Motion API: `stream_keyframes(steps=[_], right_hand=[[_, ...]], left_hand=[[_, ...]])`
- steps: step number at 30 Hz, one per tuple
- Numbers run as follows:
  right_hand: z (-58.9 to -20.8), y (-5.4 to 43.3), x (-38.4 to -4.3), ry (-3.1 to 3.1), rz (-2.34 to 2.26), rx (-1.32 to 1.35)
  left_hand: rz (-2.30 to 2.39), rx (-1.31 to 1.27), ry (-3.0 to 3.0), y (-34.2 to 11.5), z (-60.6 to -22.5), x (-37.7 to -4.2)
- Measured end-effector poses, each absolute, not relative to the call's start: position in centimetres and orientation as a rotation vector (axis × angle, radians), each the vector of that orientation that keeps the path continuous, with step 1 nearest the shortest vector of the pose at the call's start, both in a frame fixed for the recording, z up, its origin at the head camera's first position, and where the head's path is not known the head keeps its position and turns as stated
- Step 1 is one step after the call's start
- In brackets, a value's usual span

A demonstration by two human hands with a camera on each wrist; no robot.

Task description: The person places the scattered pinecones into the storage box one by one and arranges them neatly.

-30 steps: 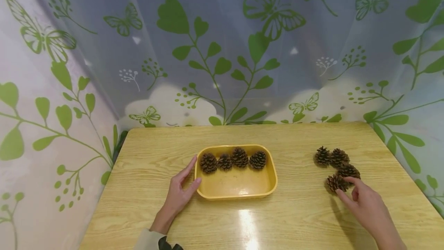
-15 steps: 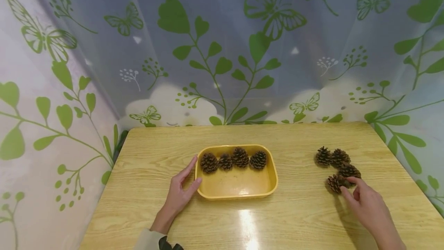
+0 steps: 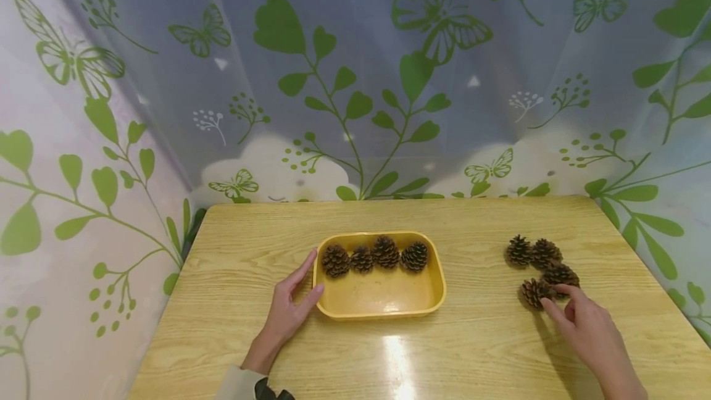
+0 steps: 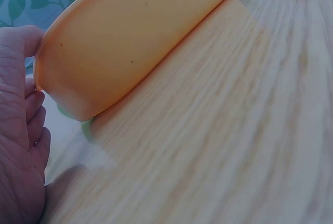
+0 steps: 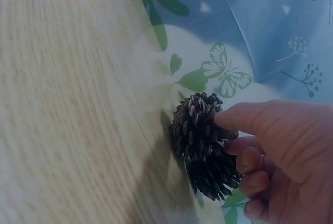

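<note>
My left hand (image 3: 290, 304) holds the left end of a yellow plastic tub (image 3: 383, 313). In the left wrist view, its thumb (image 4: 32, 38) lies against the rim, with the other fingers lower down by the tub's end. Several brown pine cones (image 3: 385, 252) stand in a row along the tub's far side. On the right of the table, my right hand (image 3: 590, 326) pinches the nearest pine cone (image 3: 535, 293) between thumb and forefinger. That pine cone (image 5: 193, 128) shows in the right wrist view, with a second one behind it; the fingertips are partly hidden.
Two pine cones (image 3: 519, 250) lie side by side behind the right hand, and another pine cone (image 3: 561, 274) sits just beyond its fingers. The wooden table (image 3: 478, 350) ends at a curtain (image 3: 311, 110) printed with leaves and butterflies, which rises behind and on both sides.
The pine cone at my right hand has turned and shifted slightly left. The right thumb has moved from its near side to its right end. The left hand and tub stay put.
</note>
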State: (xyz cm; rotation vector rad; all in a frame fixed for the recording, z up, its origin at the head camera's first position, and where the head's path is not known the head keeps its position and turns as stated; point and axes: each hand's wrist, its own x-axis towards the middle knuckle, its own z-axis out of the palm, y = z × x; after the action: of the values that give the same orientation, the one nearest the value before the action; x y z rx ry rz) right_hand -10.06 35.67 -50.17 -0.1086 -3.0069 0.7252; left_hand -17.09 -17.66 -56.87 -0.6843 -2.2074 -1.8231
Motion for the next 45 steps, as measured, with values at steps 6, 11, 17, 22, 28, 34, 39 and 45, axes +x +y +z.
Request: stream_keyframes(steps=[6,11,17,22,28,34,39,45], right_hand=[[-50.3,35.7,-10.1,-3.025,0.738,-0.102],[-50.4,35.6,-10.0,-3.005,0.761,-0.08],[-50.9,35.0,-10.0,-2.926,0.773,-0.026],[-51.2,34.1,-10.2,-2.928,0.813,0.006],[-51.0,33.1,-10.4,-2.893,0.84,0.045],[-50.9,31.8,-11.2,-2.839,0.882,0.148],[-50.5,31.1,-11.9,-2.824,0.864,0.203],[-49.7,30.5,-12.5,-2.837,0.864,0.271]], left_hand=[[-1.824,-0.677,-2.216,-17.7,-56.9,-17.1],[-1.825,-0.678,-2.213,-17.7,-57.1,-17.0],[-1.814,-0.687,-2.216,-17.8,-57.1,-16.9],[-1.8,-0.681,-2.213,-18.0,-56.9,-16.9],[-1.793,-0.7,-2.219,-17.8,-56.8,-17.2],[-1.792,-0.678,-2.231,-17.9,-56.8,-17.1],[-1.789,-0.686,-2.237,-17.7,-56.6,-17.1],[-1.789,-0.684,-2.224,-17.6,-56.8,-17.1]])
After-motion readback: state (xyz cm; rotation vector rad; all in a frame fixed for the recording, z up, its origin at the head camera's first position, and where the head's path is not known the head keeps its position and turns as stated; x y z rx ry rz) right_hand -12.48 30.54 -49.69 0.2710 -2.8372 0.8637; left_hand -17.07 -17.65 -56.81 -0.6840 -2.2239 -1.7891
